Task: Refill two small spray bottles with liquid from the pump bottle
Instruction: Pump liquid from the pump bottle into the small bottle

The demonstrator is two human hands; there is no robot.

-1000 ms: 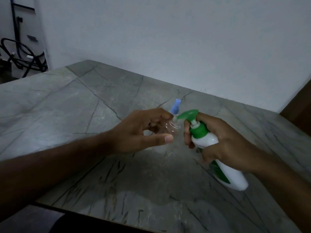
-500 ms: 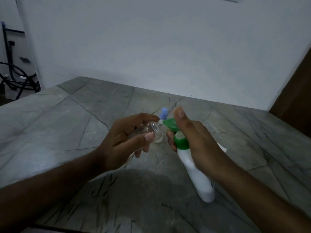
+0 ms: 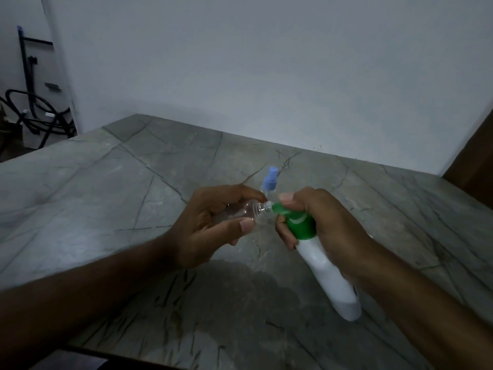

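My left hand [image 3: 210, 222] grips a small clear spray bottle [image 3: 248, 210] with no cap, tilted on its side with its open neck facing right. My right hand [image 3: 325, 225] grips a white pump bottle [image 3: 328, 273] with a green pump head [image 3: 293, 217], held slanted above the table. The green spout tip sits at the clear bottle's mouth, and my right index finger lies on top of the pump head. A second small bottle with a blue spray cap [image 3: 270, 181] stands on the table just behind my hands, its body mostly hidden.
The grey stone-pattern table [image 3: 120, 196] stretches left and right, with its near edge at the bottom of the view. A white wall rises behind it. Black hoses and a stand [image 3: 34, 113] sit on the floor at far left. A brown panel [image 3: 477, 161] stands at far right.
My left hand has taken up the clear bottle and tilted it. My right hand has swung the pump bottle so its spout meets the neck, and its index finger has come down on the pump head.
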